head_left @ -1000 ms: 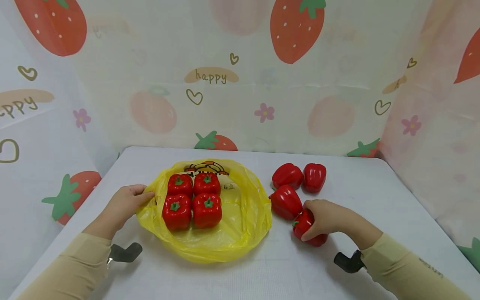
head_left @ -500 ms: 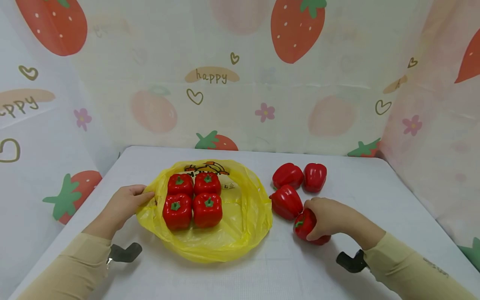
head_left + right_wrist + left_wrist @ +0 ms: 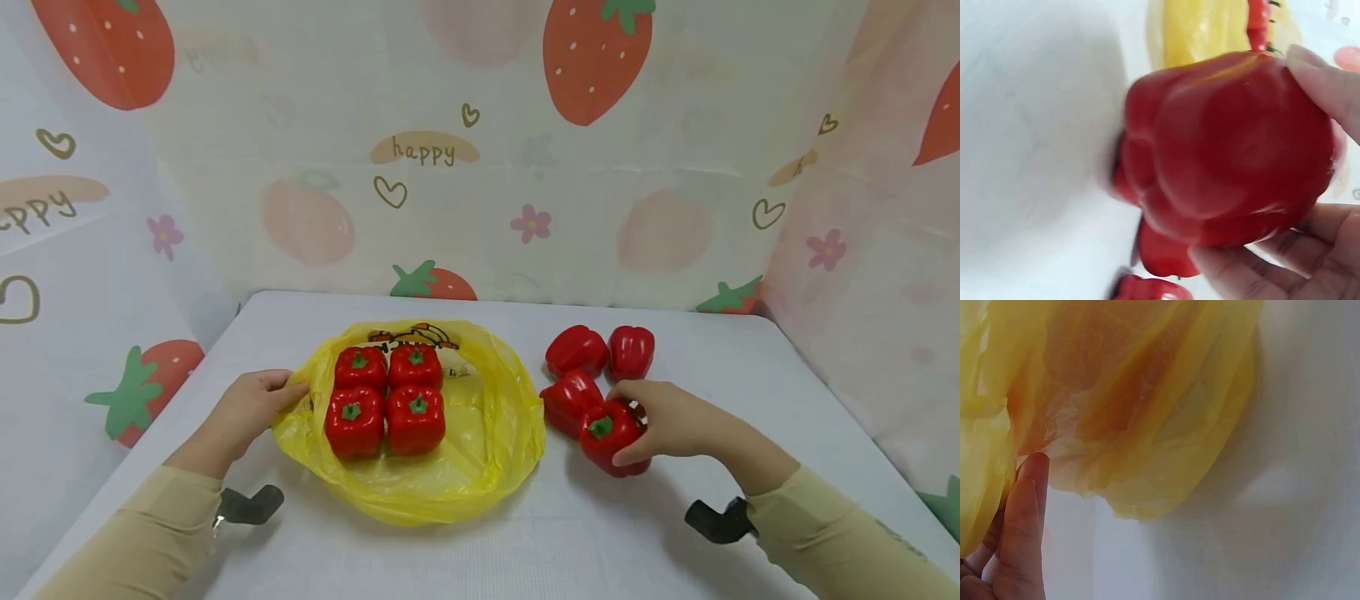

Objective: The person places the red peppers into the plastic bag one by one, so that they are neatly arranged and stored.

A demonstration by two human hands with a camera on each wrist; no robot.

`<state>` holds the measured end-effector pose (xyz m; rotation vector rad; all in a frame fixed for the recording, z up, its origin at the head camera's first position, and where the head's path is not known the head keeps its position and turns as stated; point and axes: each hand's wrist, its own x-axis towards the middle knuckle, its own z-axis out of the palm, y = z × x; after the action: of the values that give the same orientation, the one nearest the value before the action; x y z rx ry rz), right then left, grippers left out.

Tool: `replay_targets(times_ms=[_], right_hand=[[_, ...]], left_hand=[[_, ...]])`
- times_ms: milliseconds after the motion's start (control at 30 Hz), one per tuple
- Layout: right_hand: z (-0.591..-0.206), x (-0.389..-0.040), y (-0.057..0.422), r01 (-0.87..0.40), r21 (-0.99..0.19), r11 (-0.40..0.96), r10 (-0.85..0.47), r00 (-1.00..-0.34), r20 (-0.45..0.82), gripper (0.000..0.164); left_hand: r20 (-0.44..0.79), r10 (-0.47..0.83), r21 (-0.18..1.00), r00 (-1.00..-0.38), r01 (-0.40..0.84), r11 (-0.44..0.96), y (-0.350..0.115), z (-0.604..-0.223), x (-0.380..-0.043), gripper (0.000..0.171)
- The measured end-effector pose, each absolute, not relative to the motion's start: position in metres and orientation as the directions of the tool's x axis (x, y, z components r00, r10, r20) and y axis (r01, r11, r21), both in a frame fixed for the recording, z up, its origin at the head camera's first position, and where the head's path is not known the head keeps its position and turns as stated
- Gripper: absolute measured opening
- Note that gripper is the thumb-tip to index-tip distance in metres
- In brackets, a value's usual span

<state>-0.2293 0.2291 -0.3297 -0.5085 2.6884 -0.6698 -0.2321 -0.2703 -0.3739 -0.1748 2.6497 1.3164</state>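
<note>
A yellow plastic bag (image 3: 465, 492) lies spread on the table with its mouth facing up. Inside, several red bell peppers (image 3: 416, 425) stand upright in two rows, green stems on top. My left hand (image 3: 251, 417) pinches the bag's left rim; the left wrist view shows the fingers (image 3: 1022, 531) against the thin plastic. On the right, my right hand (image 3: 663, 425) grips a red bell pepper (image 3: 609, 442) between thumb and fingers, its stem tilted up and toward the bag. The right wrist view shows this pepper (image 3: 1229, 150) close up, with white table surface beside it.
Three more red bell peppers lie on their sides right of the bag: one at the back (image 3: 576, 351), one beside it (image 3: 630, 353) and one nearer (image 3: 568, 400). A strawberry-print cloth (image 3: 480, 233) hangs behind the white table (image 3: 525, 550).
My right hand has lifted the bell pepper from the table and turned it so its stem points more upward. The left hand and the bag have stayed in place.
</note>
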Motion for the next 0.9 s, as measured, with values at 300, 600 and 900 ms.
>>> replay_targets(times_ms=[300,600,900], right_hand=[[-0.317,-0.231,0.228,-0.313,-0.601,0.736,-0.427,-0.902,-0.054,0.075],[-0.314,-0.236,0.224,-0.326,-0.616,0.717,-0.417,-0.909,-0.004,0.076],[-0.307,-0.240,0.209,-0.334,-0.651,0.682,-0.391,-0.918,0.062,0.078]], left_hand=[[-0.210,-0.020,0.778,-0.978,-0.180,0.602,-0.272,-0.375,-0.233,0.054],[-0.208,-0.021,0.778,-0.978,-0.178,0.603,-0.271,-0.374,-0.233,0.053],[-0.215,-0.025,0.776,-0.976,-0.186,0.602,-0.269,-0.373,-0.234,0.054]])
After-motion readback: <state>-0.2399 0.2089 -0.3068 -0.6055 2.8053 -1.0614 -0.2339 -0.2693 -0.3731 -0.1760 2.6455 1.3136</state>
